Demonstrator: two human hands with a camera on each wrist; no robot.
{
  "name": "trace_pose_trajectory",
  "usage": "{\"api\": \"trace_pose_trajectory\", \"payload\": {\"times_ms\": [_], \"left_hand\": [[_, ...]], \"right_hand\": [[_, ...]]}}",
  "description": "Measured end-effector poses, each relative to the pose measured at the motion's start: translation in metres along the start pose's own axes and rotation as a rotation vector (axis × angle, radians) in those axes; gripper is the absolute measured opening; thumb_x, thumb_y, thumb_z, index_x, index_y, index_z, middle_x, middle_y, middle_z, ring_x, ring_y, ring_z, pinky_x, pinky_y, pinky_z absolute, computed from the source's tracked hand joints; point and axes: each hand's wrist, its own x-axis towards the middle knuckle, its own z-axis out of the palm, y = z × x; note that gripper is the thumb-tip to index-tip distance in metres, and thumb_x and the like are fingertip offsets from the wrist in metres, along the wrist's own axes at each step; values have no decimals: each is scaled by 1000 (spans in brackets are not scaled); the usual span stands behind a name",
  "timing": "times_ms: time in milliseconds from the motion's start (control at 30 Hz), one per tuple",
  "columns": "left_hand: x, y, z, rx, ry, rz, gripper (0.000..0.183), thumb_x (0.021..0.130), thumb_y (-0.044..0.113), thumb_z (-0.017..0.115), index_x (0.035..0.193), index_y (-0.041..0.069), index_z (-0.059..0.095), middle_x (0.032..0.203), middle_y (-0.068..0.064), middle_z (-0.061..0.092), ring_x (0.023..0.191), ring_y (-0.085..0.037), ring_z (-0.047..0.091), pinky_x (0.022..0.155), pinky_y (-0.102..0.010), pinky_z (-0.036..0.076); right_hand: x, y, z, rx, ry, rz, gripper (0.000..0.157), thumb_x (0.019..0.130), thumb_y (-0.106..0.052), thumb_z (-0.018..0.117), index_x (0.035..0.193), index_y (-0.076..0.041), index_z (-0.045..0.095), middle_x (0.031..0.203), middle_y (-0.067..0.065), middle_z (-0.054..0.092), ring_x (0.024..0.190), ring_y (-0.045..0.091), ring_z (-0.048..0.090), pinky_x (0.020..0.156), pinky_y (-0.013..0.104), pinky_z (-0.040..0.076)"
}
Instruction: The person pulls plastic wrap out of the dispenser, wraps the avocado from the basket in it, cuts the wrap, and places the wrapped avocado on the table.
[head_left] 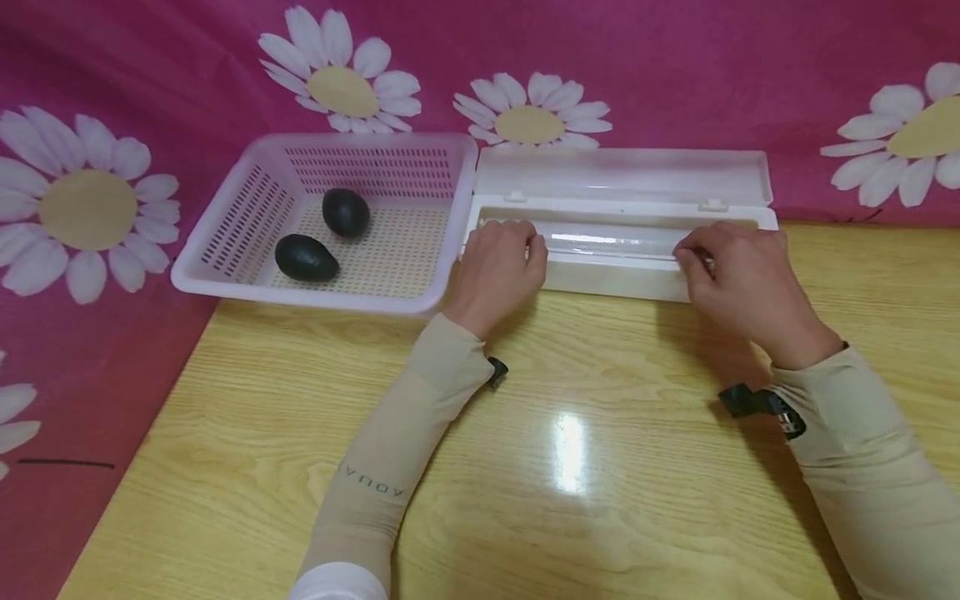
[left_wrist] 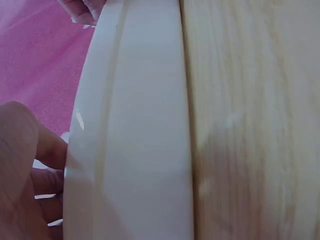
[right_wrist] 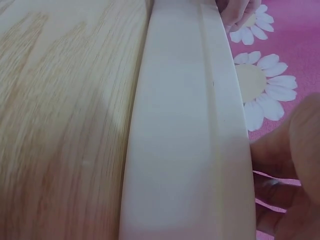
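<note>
From my remote seat, I have the basket (head_left: 454,221) on the table (head_left: 487,500) at eleven o'clock, two avocados (head_left: 347,213) in it. Just beside it, at one o'clock, sits the box (head_left: 611,282), film (head_left: 611,238) inside, lid (head_left: 622,177) at its twelve. Cloth (head_left: 667,75) lies behind both.

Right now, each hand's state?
Left hand: curled at the white box, left end; hold can't be told.
Right hand: curled at the box's right end; hold can't be told.

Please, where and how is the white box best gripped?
Probably grip the white box by its long front wall, near both ends, coming from the near side: this wall faces bare table, while the basket crowds the left end and the open lid is behind.
</note>
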Motion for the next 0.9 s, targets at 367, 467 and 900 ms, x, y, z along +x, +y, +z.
{"api": "trace_pose_trajectory", "payload": {"times_ms": [367,467,900], "left_hand": [[3,6,0,1,-5,-44,37,105,21,44,70,13,52,69,-2,52,76,-25,57,80,-39,49],[4,7,1,22,-9,-61,36,107,23,43,73,14,52,72,-2,53,78,-24,57,81,-39,49],[6,5,-2,43,-50,-53,35,112,25,38,86,10,57,81,-3,54,87,-24,60,84,-38,50]], "right_hand": [[2,-5,-2,-14,18,13,18,97,-7,57,98,5,70,94,27,71,90,46,65,75,61,41],[3,-6,0,-13,26,25,18,98,-7,55,98,6,68,95,28,69,93,48,63,76,63,40],[2,-4,5,-14,88,-25,12,95,-1,57,97,7,66,90,28,65,89,49,60,78,63,42]]}}
